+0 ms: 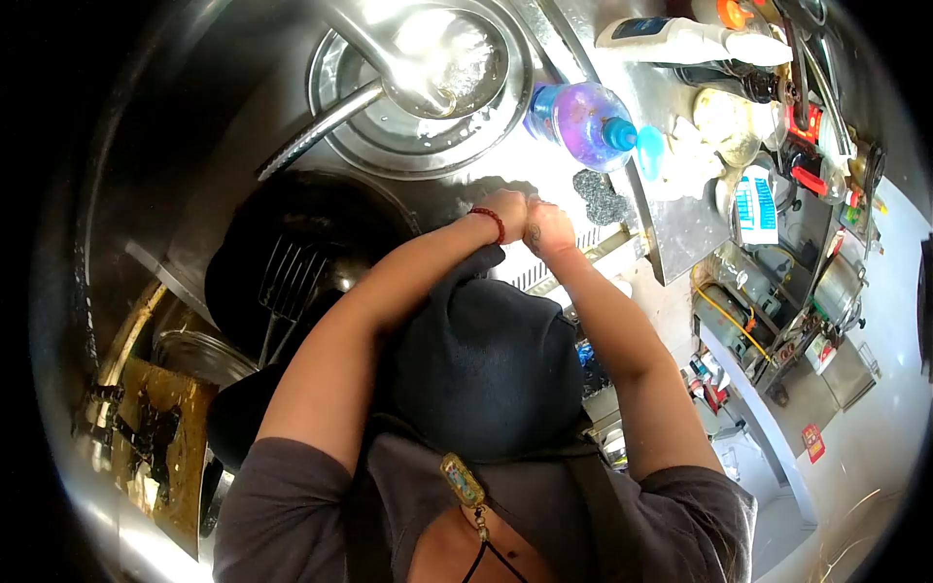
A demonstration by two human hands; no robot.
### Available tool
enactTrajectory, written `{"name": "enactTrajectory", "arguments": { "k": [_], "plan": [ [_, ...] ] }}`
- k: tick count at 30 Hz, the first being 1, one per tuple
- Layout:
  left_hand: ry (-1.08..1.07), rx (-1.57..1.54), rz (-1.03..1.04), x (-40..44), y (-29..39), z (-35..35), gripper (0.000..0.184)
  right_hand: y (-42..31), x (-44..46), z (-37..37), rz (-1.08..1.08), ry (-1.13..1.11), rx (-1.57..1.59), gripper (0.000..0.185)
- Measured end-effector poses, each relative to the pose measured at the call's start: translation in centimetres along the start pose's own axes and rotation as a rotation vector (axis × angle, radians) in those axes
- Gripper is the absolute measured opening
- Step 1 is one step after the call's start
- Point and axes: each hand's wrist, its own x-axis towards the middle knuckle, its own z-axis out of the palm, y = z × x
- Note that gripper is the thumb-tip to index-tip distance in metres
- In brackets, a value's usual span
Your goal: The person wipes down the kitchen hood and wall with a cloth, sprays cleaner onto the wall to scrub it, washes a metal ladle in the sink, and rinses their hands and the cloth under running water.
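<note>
My left hand (502, 216), with a red beaded bracelet (492, 222) on its wrist, is closed and pressed against my right hand (551, 230). The right hand is closed too. Whatever the two fists grip, if anything, is hidden; a dark patch lies just beyond them, shadow or cloth. Both hands are over the near side of a metal sink surface. Ahead of them stands a wide steel basin (350, 155), with a long-handled steel scoop (326, 128) of water resting in it. A grey scouring pad (601, 197) lies right of my hands.
A faucet pipe (362, 39) reaches over the basin. A purple bottle with a blue cap (583, 124) stands right of it. To my left is a black wok (233, 262) with a slotted turner (290, 282). Several bottles and jars (729, 126) crowd the right counter.
</note>
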Motion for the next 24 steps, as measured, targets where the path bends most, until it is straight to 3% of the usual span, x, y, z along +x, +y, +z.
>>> {"name": "enactTrajectory", "arguments": {
  "k": [3, 6, 10, 12, 13, 15, 19, 21, 22, 23, 24],
  "plan": [
    [-0.045, 0.189, 0.048, -0.4, 0.1, -1.1, 0.023, -0.1, 0.3, 1.6, 0.096, -0.031, 0.05, 0.015],
    [0.039, 0.238, 0.179, 0.1, -0.8, -0.9, 0.023, -0.6, 0.3, 2.3, 0.029, 0.011, 0.116, 0.014],
    [0.032, 0.312, 0.195, -0.2, -0.9, -1.4, 0.022, -1.1, 0.0, 2.1, 0.021, -0.027, 0.075, 0.015],
    [0.04, 0.416, 0.315, -0.1, -1.3, -1.3, 0.02, -0.6, 0.2, 2.5, -0.191, -0.176, -0.082, 0.013],
    [0.04, 0.411, 0.312, -0.1, -1.3, -1.3, 0.02, -1.2, -0.1, 1.4, -0.194, -0.18, -0.083, 0.013],
    [0.051, 0.412, 0.317, 0.0, -1.3, -1.6, 0.02, -3.1, -0.9, -2.2, 0.534, -0.442, 0.921, 0.01],
    [0.171, 0.342, 0.357, -0.1, -0.8, -1.6, 0.018, 1.1, -0.9, -0.8, 0.5, -0.484, 1.238, 0.008],
    [0.089, 0.196, 0.341, -0.2, 0.5, -1.7, 0.019, 3.0, -2.3, -2.4, 0.356, -0.617, 1.633, 0.014],
    [-0.017, 0.088, 0.328, 0.9, 0.0, -0.7, 0.039, 3.9, -3.1, -1.8, 0.377, -0.511, 1.863, 0.016],
    [-0.015, 0.096, 0.337, 1.3, -0.1, -0.6, 0.039, 3.0, -4.2, -3.8, 0.522, -0.345, 1.889, 0.019],
    [-0.032, 0.006, 0.402, 1.6, -0.2, -0.4, 0.042, 3.7, -4.2, -3.5, 0.437, -0.273, 1.862, 0.029]
  ]
}}
